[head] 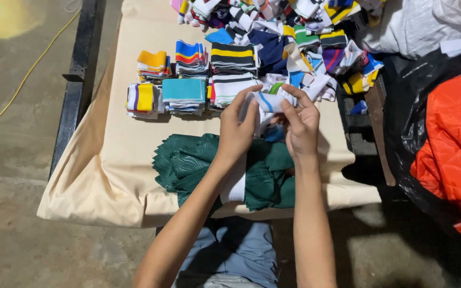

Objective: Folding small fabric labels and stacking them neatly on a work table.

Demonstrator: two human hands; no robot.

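Head view looks down on a cream cloth-covered table (124, 160), with a loose heap of striped knit pieces (294, 32) at one o'clock and neat folded stacks (188, 74) at eleven. Dark green fabric (188, 160) lies at six. Centre frame, left hand (236, 130) and right hand (301, 125) both pinch one white blue-striped knit piece (267, 101).

White knit strip (267, 101) with blue stripe, bunched, held above green fabric pile, near table edge.
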